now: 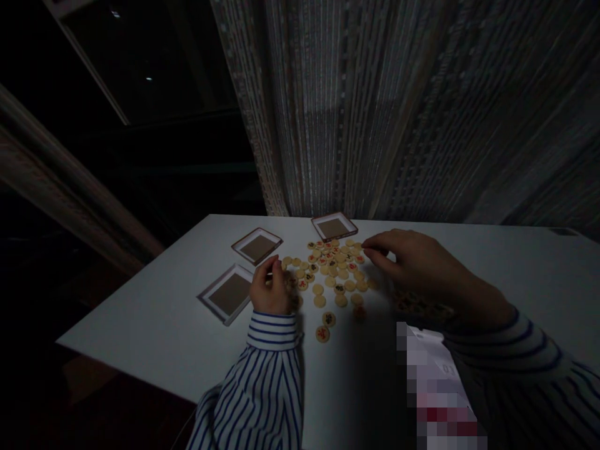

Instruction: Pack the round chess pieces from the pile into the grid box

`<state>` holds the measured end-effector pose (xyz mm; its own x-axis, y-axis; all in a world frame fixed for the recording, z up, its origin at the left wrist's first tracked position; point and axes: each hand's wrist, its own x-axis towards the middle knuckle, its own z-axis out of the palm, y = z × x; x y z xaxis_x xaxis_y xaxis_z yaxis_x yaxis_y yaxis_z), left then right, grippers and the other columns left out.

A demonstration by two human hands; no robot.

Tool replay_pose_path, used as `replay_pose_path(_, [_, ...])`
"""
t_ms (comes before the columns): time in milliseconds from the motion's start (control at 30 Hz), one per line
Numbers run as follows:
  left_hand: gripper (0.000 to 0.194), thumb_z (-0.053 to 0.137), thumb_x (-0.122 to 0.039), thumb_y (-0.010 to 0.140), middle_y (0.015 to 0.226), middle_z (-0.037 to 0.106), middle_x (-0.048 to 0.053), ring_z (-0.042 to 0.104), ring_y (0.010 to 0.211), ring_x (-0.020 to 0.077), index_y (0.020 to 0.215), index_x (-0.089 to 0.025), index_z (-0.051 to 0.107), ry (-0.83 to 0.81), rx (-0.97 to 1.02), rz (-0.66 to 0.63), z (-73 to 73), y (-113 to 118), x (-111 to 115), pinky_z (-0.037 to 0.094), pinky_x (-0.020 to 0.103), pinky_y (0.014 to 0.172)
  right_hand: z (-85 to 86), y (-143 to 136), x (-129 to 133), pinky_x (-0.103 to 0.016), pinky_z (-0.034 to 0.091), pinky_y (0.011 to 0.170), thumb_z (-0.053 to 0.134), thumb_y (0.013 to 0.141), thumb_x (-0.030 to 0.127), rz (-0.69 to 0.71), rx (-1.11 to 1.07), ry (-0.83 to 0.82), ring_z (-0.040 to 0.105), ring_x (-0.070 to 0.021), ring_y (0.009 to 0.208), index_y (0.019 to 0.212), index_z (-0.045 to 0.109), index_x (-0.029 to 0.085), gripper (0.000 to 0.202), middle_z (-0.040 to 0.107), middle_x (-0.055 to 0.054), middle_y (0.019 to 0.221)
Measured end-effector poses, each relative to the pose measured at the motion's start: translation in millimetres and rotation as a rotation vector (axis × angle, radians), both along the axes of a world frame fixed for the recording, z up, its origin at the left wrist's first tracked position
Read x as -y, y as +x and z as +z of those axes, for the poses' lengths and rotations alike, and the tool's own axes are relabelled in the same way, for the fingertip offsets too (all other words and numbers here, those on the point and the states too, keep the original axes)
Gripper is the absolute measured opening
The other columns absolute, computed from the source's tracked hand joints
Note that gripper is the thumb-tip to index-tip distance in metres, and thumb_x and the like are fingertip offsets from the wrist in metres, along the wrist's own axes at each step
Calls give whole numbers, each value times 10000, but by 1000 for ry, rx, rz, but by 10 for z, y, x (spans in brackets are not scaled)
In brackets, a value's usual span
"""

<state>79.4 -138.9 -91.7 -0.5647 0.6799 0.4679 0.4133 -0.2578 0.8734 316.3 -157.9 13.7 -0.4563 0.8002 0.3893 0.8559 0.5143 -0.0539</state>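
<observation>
Many round, pale wooden xiangqi pieces (pixel 342 274) lie loosely spread on the white table. Some show red or dark characters and others are blank side up. At the left edge of the spread is my left hand (pixel 270 289), its thumb and fingertips closed together; whatever they may hold is hidden. My right hand (pixel 412 259) reaches over from the right, thumb and forefinger pinched at the pile's far right edge. Its fingertips meet a blank piece there, but I cannot make out what is between them. More pieces (pixel 417 303) lie in shadow below my right hand.
Three shallow trays or lids stand around the pieces: one behind (pixel 334 226), one at far left (pixel 257 245) and one beside my left hand (pixel 226 292). A lit phone (pixel 435 369) lies near my right forearm. Curtains (pixel 328 125) hang behind the white table (pixel 154 312).
</observation>
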Motion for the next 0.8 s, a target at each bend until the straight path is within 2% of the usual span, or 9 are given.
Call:
replay_pose_path(300, [257, 589, -355, 719, 772, 697, 48, 620, 679, 151, 844, -152, 683, -2, 82, -40, 48, -5, 30, 492, 271, 647, -84, 62, -96, -339, 443, 685, 388, 840, 309, -61, 87, -113, 617, -217, 806, 989, 661, 191, 333, 693, -74, 912])
replay_pose_path(500, [254, 609, -353, 694, 735, 690, 48, 617, 664, 155, 813, -141, 682, -24, 101, -130, 198, 21, 46, 500, 274, 632, -98, 84, -112, -334, 442, 707, 375, 854, 322, -39, 74, -102, 616, -215, 833, 980, 658, 191, 336, 690, -69, 932])
replay_pose_path(567, [244, 612, -341, 691, 751, 694, 51, 617, 685, 157, 805, -138, 684, -25, 89, -156, 285, 26, -9, 499, 281, 659, -93, 69, -120, -330, 442, 698, 373, 857, 321, -42, 66, -106, 617, -213, 832, 981, 656, 196, 333, 691, -61, 932])
replay_pose_path(667, [211, 623, -317, 682, 740, 692, 42, 615, 686, 155, 782, -142, 687, -17, 25, -265, 404, 18, -157, 495, 283, 680, -46, 20, -141, -316, 440, 687, 372, 856, 308, -40, 63, -107, 618, -206, 829, 959, 659, 200, 324, 691, -57, 926])
replay_pose_path(800, [198, 627, -324, 685, 708, 674, 34, 606, 685, 154, 752, -143, 672, 1, 23, -308, 453, -12, -335, 487, 285, 681, 37, -57, -189, -291, 432, 656, 377, 853, 309, -37, 65, -106, 617, -192, 796, 924, 664, 203, 315, 691, -53, 888])
